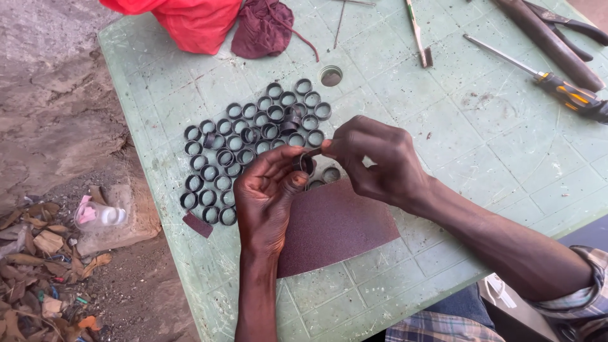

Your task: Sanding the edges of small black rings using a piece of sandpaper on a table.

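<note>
Pale green plastic table, moulded in a square grid, scuffed and dusty, with a small round hole near the far middle. Directly on it: a dense cluster of dark short rings standing on end, side by side, left of centre; a maroon sheet of sandpaper near the front edge; a small maroon scrap just beside the rings. Along the far edge, a red cloth and a dark red pouch, touching. At far right, a yellow-and-black-handled screwdriver, pliers, a thin stick tool.
</note>
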